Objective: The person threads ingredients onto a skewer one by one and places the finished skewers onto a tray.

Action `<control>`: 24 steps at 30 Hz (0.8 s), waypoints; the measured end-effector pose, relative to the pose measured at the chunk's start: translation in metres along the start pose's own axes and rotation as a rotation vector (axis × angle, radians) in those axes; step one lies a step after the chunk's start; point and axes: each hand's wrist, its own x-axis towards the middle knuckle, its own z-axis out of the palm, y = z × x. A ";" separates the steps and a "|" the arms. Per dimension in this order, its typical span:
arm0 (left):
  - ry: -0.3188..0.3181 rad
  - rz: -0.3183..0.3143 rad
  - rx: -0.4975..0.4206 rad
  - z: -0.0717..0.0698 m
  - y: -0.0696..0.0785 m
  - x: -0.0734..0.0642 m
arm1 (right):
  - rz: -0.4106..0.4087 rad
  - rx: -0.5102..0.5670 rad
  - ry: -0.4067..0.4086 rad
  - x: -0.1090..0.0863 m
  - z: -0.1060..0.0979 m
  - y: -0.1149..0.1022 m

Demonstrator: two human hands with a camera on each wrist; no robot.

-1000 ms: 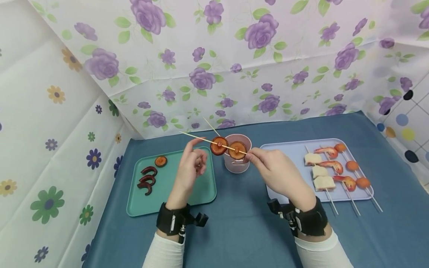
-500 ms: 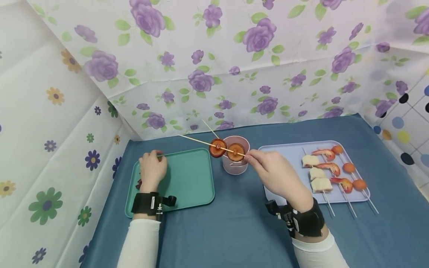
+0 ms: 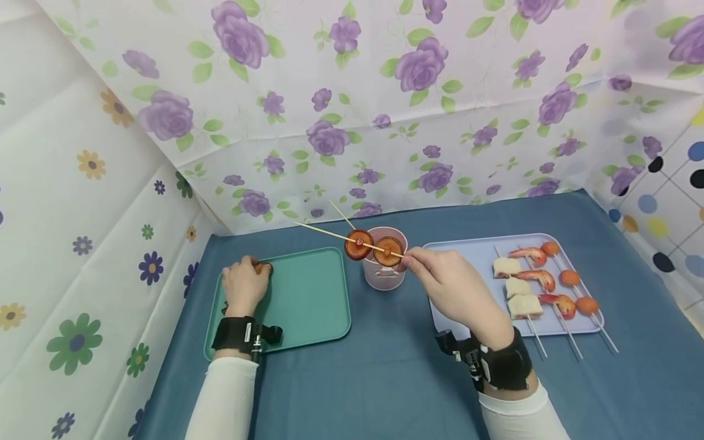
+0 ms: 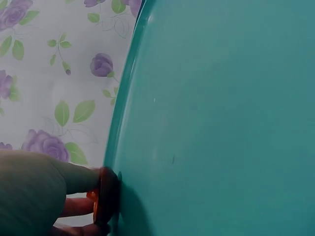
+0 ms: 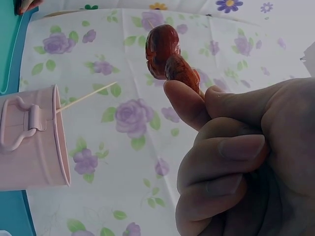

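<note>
My left hand is at the far left of the green tray, pinching a brown mushroom cap near the tray's rim. In the head view only the edge of that cap shows beside the fingers. Thumb and forefinger of my right hand hold the lower end of a bamboo skewer, its tip pointing up and left. Two mushroom caps are threaded on it, a darker one and a tan one nearer the hand. Dark red curved pieces on the tray are mostly hidden by my left hand.
Behind the held skewer stands a pink bucket, with another stick leaning out of it. To the right, a pale lilac tray bears several skewers of white chunks, shrimp and orange balls. A flowered sheet hangs behind the blue-covered table.
My left hand has gone from beside the skewer tip down left to the green tray and taken hold of the mushroom cap. My right hand keeps the skewer nearly still.
</note>
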 end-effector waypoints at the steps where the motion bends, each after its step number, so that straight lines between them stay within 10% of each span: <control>1: 0.004 0.000 0.001 0.000 0.001 0.000 | -0.001 0.003 0.002 0.000 0.000 0.000; 24: 0.035 -0.008 -0.092 0.003 0.006 -0.009 | 0.011 0.013 0.000 0.000 -0.001 -0.001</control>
